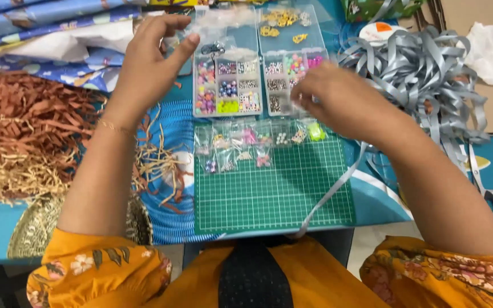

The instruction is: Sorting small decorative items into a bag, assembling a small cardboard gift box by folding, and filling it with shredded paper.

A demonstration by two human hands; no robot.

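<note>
My left hand (152, 60) hovers over the left edge of a clear bead organiser box (227, 85), its thumb and fingers spread and nothing visibly in them. My right hand (338, 97) is blurred, with its fingers curled near the second clear bead box (292, 68); whether they pinch anything I cannot tell. Several small clear bags of beads and charms (246, 142) lie along the top of the green cutting mat (275, 194). A grey ribbon strand (332, 191) runs under my right forearm across the mat.
A pile of grey ribbon (429, 80) lies at the right. Brown and cream shredded paper (24, 137) fills the left. Blue patterned wrapping paper (52, 23) lies at the top left, cardboard with white tissue (492, 51) at the top right.
</note>
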